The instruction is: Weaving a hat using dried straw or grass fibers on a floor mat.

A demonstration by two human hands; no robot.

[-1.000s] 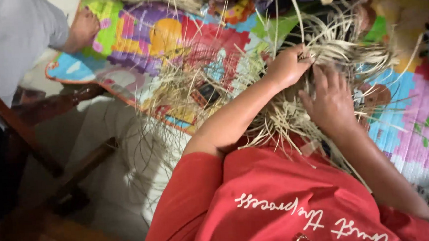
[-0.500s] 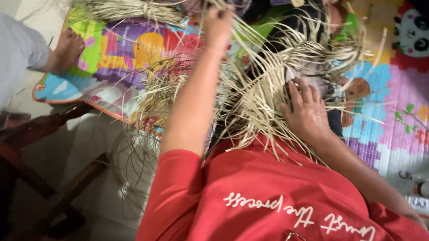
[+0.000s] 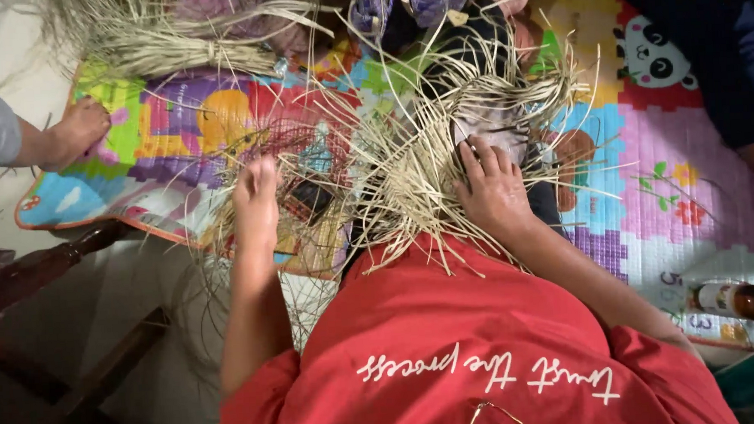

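My left hand [image 3: 256,192] reaches forward, grip pinched around loose straw strands [image 3: 306,168]; my right hand [image 3: 492,189] presses spread fingers flat onto the woven straw piece [image 3: 417,150].

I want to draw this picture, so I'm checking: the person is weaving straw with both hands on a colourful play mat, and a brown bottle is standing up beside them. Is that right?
Not quite. In the head view the brown bottle is lying on its side on the play mat, not standing up. The rest holds: the left hand and right hand both work the straw weaving.
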